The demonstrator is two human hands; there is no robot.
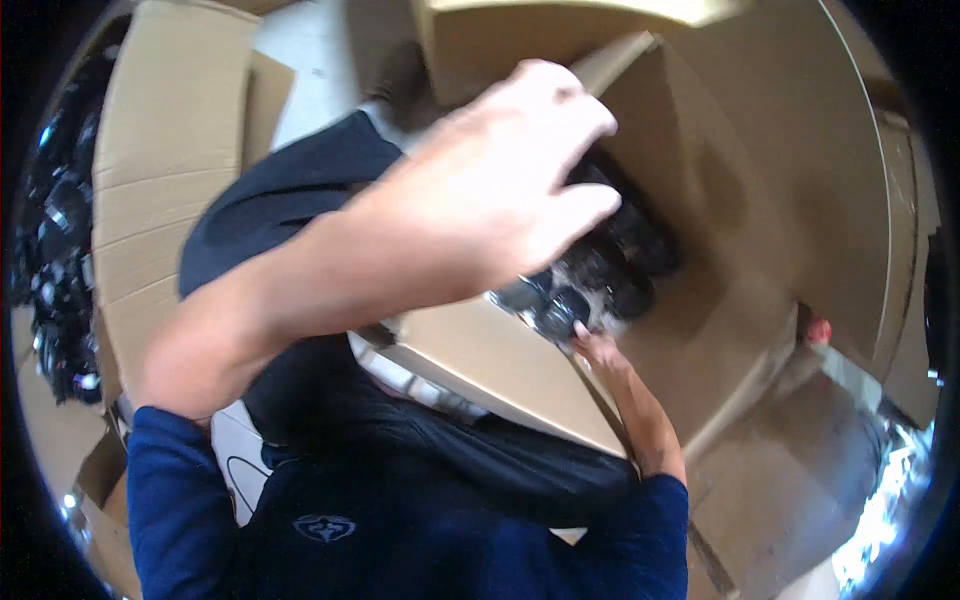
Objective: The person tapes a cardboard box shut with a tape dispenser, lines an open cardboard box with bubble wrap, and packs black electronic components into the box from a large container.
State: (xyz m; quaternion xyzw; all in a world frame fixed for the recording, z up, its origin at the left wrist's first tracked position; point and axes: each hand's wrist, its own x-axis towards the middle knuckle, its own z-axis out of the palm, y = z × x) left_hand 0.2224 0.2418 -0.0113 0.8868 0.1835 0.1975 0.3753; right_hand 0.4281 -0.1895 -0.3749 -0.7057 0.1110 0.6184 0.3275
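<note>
My left hand (530, 165) is raised close to the camera, above the open cardboard box (740, 190). Its thumb and fingers are apart and nothing shows between them. Farther down, my right hand (598, 350) reaches inside the box along its near wall. Its fingers are drawn together at the lower edge of a black round piece (565, 312); what they grip, if anything, is too small to make out. Several more black pieces in shiny clear plastic (600, 265) lie around it, partly hidden behind my left hand.
A tall cardboard flap (170, 150) stands at left, with a heap of shiny black items (62, 240) beyond it. My bent leg (290, 185) is beside the box. At right are another cardboard surface (770, 500) and a small red object (820, 330).
</note>
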